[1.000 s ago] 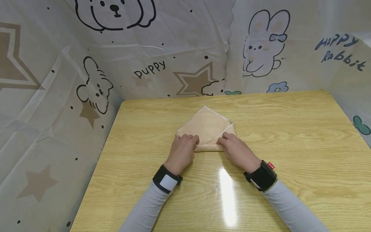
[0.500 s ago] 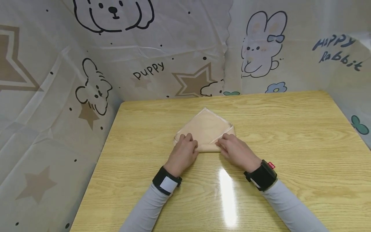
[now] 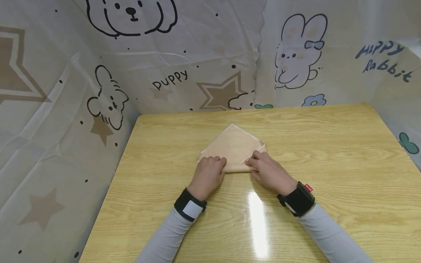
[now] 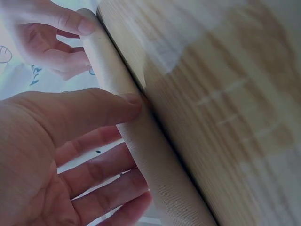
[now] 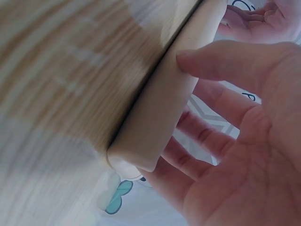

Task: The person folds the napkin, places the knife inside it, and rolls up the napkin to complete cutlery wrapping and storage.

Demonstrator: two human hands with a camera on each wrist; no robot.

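A peach cloth (image 3: 231, 146) with pale edging lies on the table, folded to a point at its far side. Its near edge is turned into a roll (image 3: 236, 168). My left hand (image 3: 208, 173) holds the left part of this roll; in the left wrist view the thumb (image 4: 124, 107) presses its near face while the fingers reach over behind it. On the right part, my right hand (image 3: 271, 171) grips likewise, its thumb (image 5: 202, 61) against the roll and fingers curled over the far side. The roll's right end (image 5: 131, 165) shows layered folds.
The wood-grain table (image 3: 158, 153) extends all round the cloth, with a bright light reflection (image 3: 258, 223) in front. Printed curtains (image 3: 184, 47) with cartoon animals hang behind the table and along both sides.
The cloth's far corner has come slightly nearer to me. My left fingers rose a little and lowered again onto the cloth, while my right hand stayed almost in place.
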